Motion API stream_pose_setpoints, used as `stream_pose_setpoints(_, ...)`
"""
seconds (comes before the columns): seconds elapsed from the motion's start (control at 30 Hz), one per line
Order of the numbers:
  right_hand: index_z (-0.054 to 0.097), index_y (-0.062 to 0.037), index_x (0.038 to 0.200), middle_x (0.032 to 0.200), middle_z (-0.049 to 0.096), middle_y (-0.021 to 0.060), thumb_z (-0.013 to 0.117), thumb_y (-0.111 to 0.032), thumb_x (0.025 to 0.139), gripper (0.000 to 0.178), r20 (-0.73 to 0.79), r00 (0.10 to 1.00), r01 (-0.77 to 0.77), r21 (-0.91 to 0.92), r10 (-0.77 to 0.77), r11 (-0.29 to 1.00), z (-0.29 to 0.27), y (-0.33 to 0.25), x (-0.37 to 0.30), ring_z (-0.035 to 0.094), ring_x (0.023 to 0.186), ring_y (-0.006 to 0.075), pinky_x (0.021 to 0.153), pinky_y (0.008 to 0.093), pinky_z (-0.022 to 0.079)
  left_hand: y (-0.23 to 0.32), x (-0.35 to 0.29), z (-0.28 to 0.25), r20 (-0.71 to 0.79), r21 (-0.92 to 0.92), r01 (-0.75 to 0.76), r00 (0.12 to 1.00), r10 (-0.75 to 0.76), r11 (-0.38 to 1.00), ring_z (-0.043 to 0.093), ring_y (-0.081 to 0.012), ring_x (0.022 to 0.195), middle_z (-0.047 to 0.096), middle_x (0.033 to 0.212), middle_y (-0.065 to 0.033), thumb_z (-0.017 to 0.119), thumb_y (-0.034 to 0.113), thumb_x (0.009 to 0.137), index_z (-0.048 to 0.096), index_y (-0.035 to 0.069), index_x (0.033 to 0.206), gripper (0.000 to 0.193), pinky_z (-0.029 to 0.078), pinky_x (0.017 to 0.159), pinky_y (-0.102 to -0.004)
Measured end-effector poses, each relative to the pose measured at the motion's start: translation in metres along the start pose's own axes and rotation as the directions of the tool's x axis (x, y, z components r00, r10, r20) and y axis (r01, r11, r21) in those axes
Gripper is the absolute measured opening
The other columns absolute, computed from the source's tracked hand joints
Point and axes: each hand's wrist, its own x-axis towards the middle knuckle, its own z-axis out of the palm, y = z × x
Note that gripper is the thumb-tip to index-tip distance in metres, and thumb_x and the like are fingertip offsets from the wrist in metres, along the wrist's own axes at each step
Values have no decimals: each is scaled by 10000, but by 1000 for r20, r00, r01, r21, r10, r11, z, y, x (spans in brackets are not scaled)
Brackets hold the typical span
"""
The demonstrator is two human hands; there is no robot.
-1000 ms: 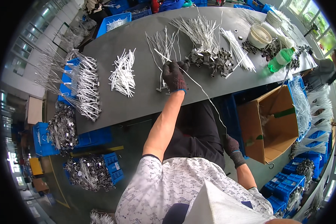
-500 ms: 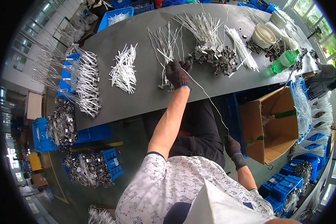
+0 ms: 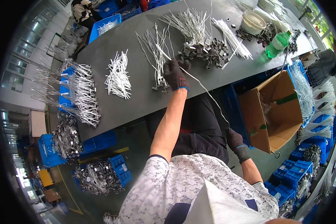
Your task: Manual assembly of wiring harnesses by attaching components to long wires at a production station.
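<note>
In a dark knit glove, my left hand [image 3: 176,73] is closed above the near edge of the table. It grips a white sleeve [image 3: 162,52] that pokes out past the fingers toward the far left. A thin white wire [image 3: 207,92] runs from this hand down to the right, slightly slack. Low beside my lap, my gloved right hand [image 3: 235,141] is closed around the wire's lower end. Just left of my left hand lies a loose bunch of wires [image 3: 155,56] with small metal clips at their near ends.
A pile of white sleeves [image 3: 117,76] lies left on the grey table [image 3: 100,118]. Metal clips with wires [image 3: 205,52], more sleeves [image 3: 233,39], a green bottle [image 3: 277,45] and a white tub [image 3: 253,23] stand rightward. Below is a cardboard box [image 3: 255,112].
The whole view has shifted and turned slightly, so the table contents appear further left. Both hands keep their grip, with the wire still stretched between them.
</note>
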Motion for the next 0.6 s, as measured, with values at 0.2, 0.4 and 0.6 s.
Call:
stream_pose_setpoints(0.2, 595, -89, 1067, 956, 702, 178, 535, -172, 949, 157, 46, 999, 32, -89, -28, 996, -3, -6, 0, 686, 906, 395, 714, 480, 538, -51, -47, -30, 286, 413, 250, 878, -385, 876, 718, -206, 733, 732, 847, -106, 658, 206, 999, 632, 37, 1063, 182, 620, 699, -339)
stream_pose_setpoints(0.4, 649, -67, 982, 846, 692, 227, 523, -204, 962, 187, 202, 978, -12, -208, 55, 978, -15, 17, 5, 681, 833, 438, 671, 532, 523, -17, -24, -37, 454, 539, 98, 802, -387, 836, 720, -172, 770, 733, 876, -78, 645, 229, 1006, 674, 10, 1040, 223, 614, 704, -324)
stream_pose_setpoints(0.6, 694, -58, 1029, 900, 707, 233, 563, -222, 934, 230, 287, 950, 158, -119, -118, 980, -56, -39, 61, 692, 871, 426, 710, 501, 545, -17, -21, -26, 312, 552, 160, 870, -381, 818, 716, -161, 749, 742, 863, -76, 684, 345, 986, 706, 41, 962, 305, 597, 674, -304)
